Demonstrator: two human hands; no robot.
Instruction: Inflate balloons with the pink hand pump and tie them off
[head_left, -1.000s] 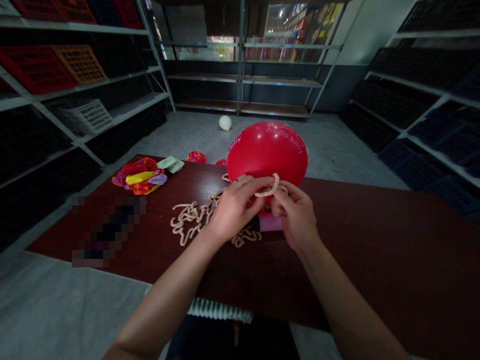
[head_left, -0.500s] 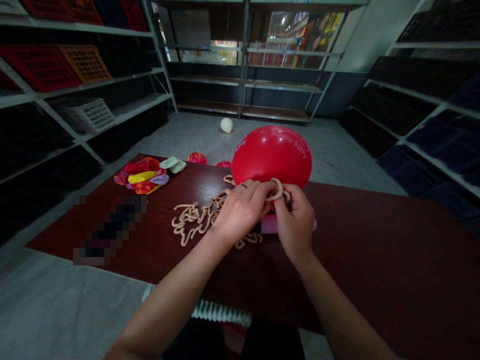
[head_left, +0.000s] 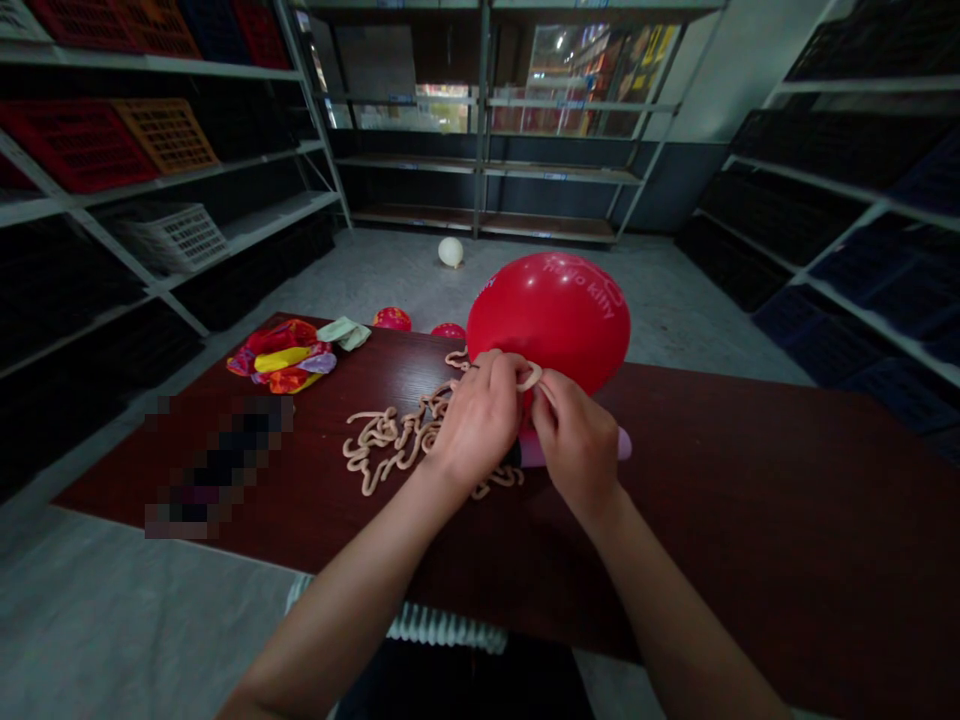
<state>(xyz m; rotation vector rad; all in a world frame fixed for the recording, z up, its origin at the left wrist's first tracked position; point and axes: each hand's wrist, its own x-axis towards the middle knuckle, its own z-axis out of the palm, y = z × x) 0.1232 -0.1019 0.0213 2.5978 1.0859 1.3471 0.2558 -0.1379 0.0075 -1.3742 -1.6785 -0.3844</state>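
Observation:
A large inflated red balloon (head_left: 551, 310) with "hello kitty" lettering stands just beyond my hands, its neck hidden by my fingers. A beige cord (head_left: 532, 376) forms a small loop between my hands at the balloon's base. My left hand (head_left: 482, 415) is closed, pinching the cord's left side. Opposite it, my right hand (head_left: 579, 440) has its thumb and finger pressed on the cord's other side. Beneath my hands lies a pink cylindrical object (head_left: 624, 444) with a dark part, mostly covered. Several loose beige cords (head_left: 406, 460) lie tangled left of my left hand.
Deflated balloons (head_left: 289, 358), red, yellow and purple, lie at the left of the dark wooden table (head_left: 750, 490). A blurred-out dark object (head_left: 232, 460) is nearer me. Inflated balloons, including a white one (head_left: 451, 252), are on the floor. Shelves with crates (head_left: 169, 135) surround the table.
The cord loop between my fingers has become smaller and moved slightly left. My right hand has turned, its knuckles now more on top. The red balloon has shifted slightly right.

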